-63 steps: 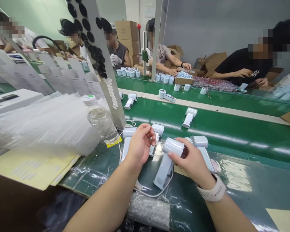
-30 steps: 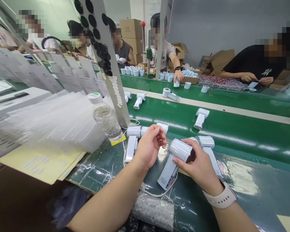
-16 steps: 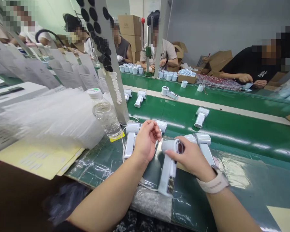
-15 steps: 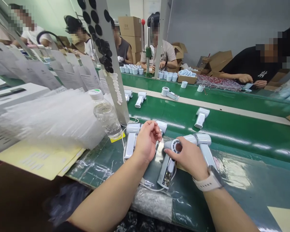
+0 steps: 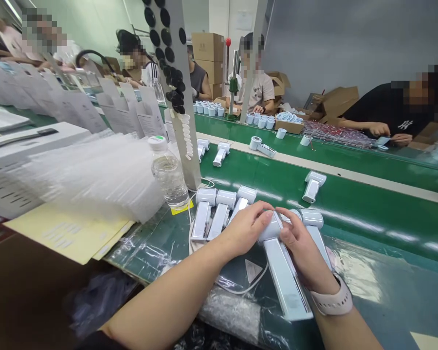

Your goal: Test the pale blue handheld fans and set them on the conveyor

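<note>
A pale blue handheld fan (image 5: 282, 272) lies flat on the green mat in front of me, its handle pointing toward me. My left hand (image 5: 245, 229) presses its fingers on the left of the fan's round head. My right hand (image 5: 303, 253), with a pale watch on the wrist, lies along the handle's right side, fingers curled on the head. Three more fans (image 5: 221, 214) lie side by side to the left, and another fan (image 5: 314, 231) lies just behind my right hand. A white cable (image 5: 241, 287) loops under the held fan.
A water bottle (image 5: 169, 172) stands left of the fans beside a stack of clear plastic bags (image 5: 95, 180) and yellow papers (image 5: 69, 233). Further fans (image 5: 313, 186) ride the green conveyor (image 5: 368, 204). Several people work across the belt, among cardboard boxes (image 5: 207, 47).
The fan went from being held tilted up in my right hand to lying flat on the mat. My left hand left the row of fans and came onto this fan's head.
</note>
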A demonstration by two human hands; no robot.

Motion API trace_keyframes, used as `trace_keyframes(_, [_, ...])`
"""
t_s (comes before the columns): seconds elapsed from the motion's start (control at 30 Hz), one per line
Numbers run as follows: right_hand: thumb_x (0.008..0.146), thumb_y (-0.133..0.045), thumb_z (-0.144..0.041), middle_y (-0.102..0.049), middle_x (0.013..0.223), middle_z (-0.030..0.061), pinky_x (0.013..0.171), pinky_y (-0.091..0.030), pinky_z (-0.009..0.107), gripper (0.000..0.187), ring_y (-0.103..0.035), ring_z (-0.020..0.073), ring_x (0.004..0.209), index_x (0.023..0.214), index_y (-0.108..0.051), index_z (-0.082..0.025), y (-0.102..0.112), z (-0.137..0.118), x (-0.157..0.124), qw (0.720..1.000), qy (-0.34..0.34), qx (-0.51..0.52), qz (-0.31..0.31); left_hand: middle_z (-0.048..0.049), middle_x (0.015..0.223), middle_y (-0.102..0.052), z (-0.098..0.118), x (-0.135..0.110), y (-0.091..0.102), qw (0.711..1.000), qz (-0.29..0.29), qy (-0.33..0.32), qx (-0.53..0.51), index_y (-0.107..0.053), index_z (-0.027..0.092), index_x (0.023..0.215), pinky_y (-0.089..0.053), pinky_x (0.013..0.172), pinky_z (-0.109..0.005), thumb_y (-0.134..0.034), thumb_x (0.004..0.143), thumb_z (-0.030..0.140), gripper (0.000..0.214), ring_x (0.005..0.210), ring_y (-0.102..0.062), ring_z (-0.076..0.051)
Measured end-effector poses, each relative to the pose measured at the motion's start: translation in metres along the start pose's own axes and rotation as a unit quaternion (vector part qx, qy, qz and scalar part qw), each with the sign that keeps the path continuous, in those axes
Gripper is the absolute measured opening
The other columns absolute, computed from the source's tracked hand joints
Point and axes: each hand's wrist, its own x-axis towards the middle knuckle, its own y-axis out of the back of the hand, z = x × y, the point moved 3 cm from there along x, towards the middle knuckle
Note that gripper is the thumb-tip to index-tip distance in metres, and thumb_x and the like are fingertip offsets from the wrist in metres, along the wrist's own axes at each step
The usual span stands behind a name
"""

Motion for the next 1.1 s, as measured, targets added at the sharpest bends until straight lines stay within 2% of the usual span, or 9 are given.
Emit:
trace_keyframes(0.13, [0.082,-0.059,-0.068,-0.069,0.106,0.0115,0.047,-0.052,0.033,0.084,-0.068,0.0245,0.068,0.149,-0.029,-0.026,-0.013,0.009,-0.018,0.992,-0.071,0.038,-0.092,-0.0050,0.096,-0.066,-0.003,0.003,0.010,0.995,0.099,-0.004,0.020,-0.061,0.021,0.097,-0.044,0.083,-0.037,-0.043,0.093,0.045,0.030,0.091,-0.059,-0.024])
trace_keyframes(0.23, [0.089,-0.056,-0.054,-0.069,0.115,0.0158,0.044,-0.054,0.033,0.065,-0.072,0.0283,0.074,0.145,-0.040,-0.024,-0.007,0.022,-0.042,0.980,-0.007,-0.193,-0.041,-0.0046,0.097,-0.066,-0.006,0.004,0.014,0.989,0.142,0.013,-0.046,-0.060,0.022,0.099,-0.045,0.085,-0.037,-0.043,0.094,0.046,0.030,0.092,-0.060,-0.023])
trace_keyframes(0.33, [0.092,-0.052,-0.043,-0.071,0.117,0.0150,0.051,-0.058,0.032,0.050,-0.075,0.0294,0.081,0.138,-0.051,-0.023,0.008,0.029,-0.070,0.876,0.169,-0.443,0.089,-0.0060,0.106,-0.065,-0.007,0.004,0.018,0.971,0.195,0.013,-0.136,-0.060,0.023,0.102,-0.046,0.089,-0.035,-0.041,0.096,0.044,0.029,0.104,-0.058,-0.023])
trace_keyframes(0.43, [0.092,-0.051,-0.031,-0.075,0.110,0.0093,0.041,-0.055,0.026,0.050,-0.074,0.0226,0.064,0.142,-0.049,-0.027,0.015,0.035,-0.088,0.781,0.240,-0.575,0.037,-0.0074,0.108,-0.064,-0.009,0.006,0.020,0.939,0.233,0.020,-0.252,-0.059,0.022,0.095,-0.047,0.087,-0.033,-0.038,0.097,0.041,0.028,0.108,-0.056,-0.022])
trace_keyframes(0.5, [0.092,-0.051,-0.028,-0.076,0.109,0.0075,0.043,-0.056,0.024,0.052,-0.075,0.0209,0.064,0.144,-0.048,-0.027,0.018,0.034,-0.093,0.756,0.258,-0.601,0.013,-0.0074,0.103,-0.064,-0.010,0.007,0.019,0.918,0.227,0.043,-0.321,-0.059,0.020,0.090,-0.048,0.084,-0.032,-0.039,0.096,0.038,0.028,0.103,-0.057,-0.020])
trace_keyframes(0.7, [0.091,-0.052,-0.026,-0.076,0.110,0.0082,0.043,-0.058,0.027,0.051,-0.075,0.0225,0.066,0.143,-0.049,-0.025,0.013,0.027,-0.096,0.756,0.259,-0.601,0.020,-0.0056,0.095,-0.064,-0.010,0.008,0.020,0.898,0.251,0.045,-0.358,-0.061,0.019,0.084,-0.047,0.079,-0.029,-0.048,0.092,0.031,0.019,0.095,-0.057,-0.018])
trace_keyframes(0.8, [0.091,-0.051,-0.024,-0.074,0.114,0.0099,0.056,-0.062,0.028,0.052,-0.076,0.0252,0.083,0.143,-0.048,-0.025,0.005,0.030,-0.098,0.777,0.262,-0.571,0.037,-0.0056,0.094,-0.065,-0.010,0.009,0.020,0.895,0.249,0.043,-0.368,-0.061,0.019,0.083,-0.047,0.078,-0.029,-0.051,0.090,0.033,0.018,0.094,-0.057,-0.019])
trace_keyframes(1.03, [0.086,-0.051,-0.017,-0.076,0.109,0.0098,0.063,-0.062,0.030,0.049,-0.076,0.0264,0.086,0.135,-0.056,-0.022,0.003,0.035,-0.099,0.779,0.269,-0.564,0.049,-0.0054,0.090,-0.066,-0.012,0.011,0.016,0.892,0.225,0.066,-0.387,-0.058,0.019,0.088,-0.046,0.072,-0.028,-0.047,0.093,0.031,0.017,0.085,-0.058,-0.016])
trace_keyframes(1.1, [0.084,-0.049,-0.016,-0.077,0.100,0.0079,0.056,-0.061,0.030,0.049,-0.076,0.0255,0.078,0.131,-0.059,-0.023,0.003,0.032,-0.099,0.773,0.265,-0.576,0.042,-0.0057,0.090,-0.066,-0.012,0.011,0.015,0.893,0.216,0.062,-0.389,-0.058,0.019,0.089,-0.046,0.072,-0.028,-0.048,0.093,0.034,0.019,0.084,-0.058,-0.017])
